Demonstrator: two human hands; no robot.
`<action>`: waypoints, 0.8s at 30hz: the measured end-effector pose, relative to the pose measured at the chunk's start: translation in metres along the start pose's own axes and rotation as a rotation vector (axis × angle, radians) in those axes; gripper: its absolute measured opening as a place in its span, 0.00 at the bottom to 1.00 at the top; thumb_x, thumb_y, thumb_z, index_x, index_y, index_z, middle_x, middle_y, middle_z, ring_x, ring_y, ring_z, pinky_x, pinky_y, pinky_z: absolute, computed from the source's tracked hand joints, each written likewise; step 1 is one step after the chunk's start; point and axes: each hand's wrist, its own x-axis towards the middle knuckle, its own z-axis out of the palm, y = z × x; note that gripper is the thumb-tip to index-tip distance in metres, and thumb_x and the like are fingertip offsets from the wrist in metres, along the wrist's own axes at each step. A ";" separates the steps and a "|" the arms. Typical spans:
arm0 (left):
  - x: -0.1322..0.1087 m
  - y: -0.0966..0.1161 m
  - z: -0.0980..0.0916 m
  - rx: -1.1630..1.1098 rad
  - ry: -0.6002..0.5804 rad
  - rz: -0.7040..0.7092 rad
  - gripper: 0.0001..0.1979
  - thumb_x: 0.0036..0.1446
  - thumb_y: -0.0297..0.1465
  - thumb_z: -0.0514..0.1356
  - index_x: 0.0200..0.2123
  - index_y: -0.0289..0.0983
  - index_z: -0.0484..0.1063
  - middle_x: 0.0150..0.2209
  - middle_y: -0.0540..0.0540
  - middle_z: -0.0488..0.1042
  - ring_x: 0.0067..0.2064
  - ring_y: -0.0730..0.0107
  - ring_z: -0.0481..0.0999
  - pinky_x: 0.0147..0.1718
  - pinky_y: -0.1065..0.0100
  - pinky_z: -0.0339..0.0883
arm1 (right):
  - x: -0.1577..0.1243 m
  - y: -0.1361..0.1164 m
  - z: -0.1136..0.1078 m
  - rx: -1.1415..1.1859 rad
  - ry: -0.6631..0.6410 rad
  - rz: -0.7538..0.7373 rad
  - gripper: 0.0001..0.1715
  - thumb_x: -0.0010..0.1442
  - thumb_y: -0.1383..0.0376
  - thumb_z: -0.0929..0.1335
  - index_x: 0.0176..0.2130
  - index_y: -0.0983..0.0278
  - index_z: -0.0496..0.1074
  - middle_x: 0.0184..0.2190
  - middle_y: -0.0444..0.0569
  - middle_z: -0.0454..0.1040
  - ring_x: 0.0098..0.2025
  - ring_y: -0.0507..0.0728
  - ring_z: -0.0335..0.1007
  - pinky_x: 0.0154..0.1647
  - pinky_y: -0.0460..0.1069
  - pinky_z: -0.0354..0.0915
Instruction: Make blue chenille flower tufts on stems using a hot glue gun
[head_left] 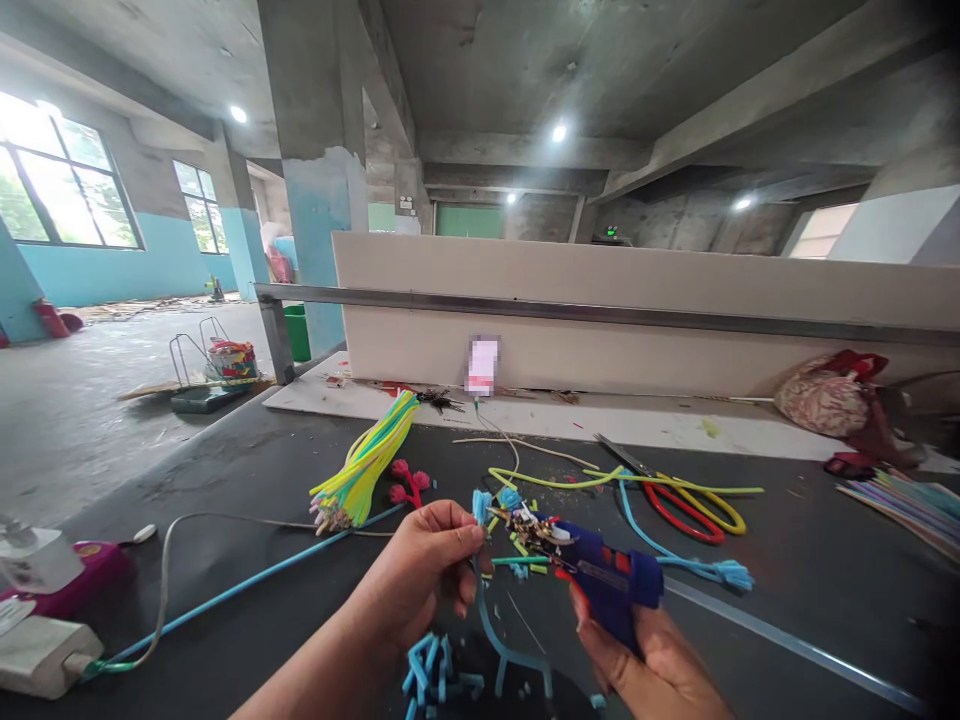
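Note:
My left hand [424,570] is closed in a pinch on a blue pipe cleaner [484,590] whose fuzzy tip stands up near the middle of the dark table. My right hand [652,665] grips a blue glue gun [607,580] with a red trigger. Its glue-crusted nozzle [536,528] points left and sits just beside the pipe cleaner's tip. Short blue cut pieces [435,670] lie below my left hand.
A bundle of yellow and green pipe cleaners [364,470] and a red shape [409,485] lie to the left. Scissors with red and yellow handles [679,500] lie right. A power strip [37,655], pink box [79,580] and cable [210,520] sit left; a white partition [637,320] stands behind.

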 end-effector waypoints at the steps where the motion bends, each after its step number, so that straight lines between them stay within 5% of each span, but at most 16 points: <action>1: 0.000 0.001 0.000 0.008 0.003 0.002 0.14 0.45 0.35 0.64 0.24 0.36 0.61 0.19 0.51 0.71 0.12 0.82 0.62 0.08 0.79 0.54 | 0.001 0.001 0.000 0.000 -0.005 -0.002 0.23 0.52 0.50 0.67 0.44 0.58 0.74 0.39 0.48 0.77 0.44 0.62 0.70 0.45 0.51 0.66; 24: -0.002 0.001 0.001 0.145 0.081 0.035 0.12 0.45 0.34 0.63 0.23 0.36 0.62 0.19 0.51 0.71 0.13 0.79 0.65 0.10 0.77 0.58 | 0.002 0.001 0.000 0.040 -0.058 0.012 0.23 0.53 0.50 0.66 0.44 0.59 0.72 0.38 0.49 0.77 0.43 0.62 0.71 0.45 0.52 0.67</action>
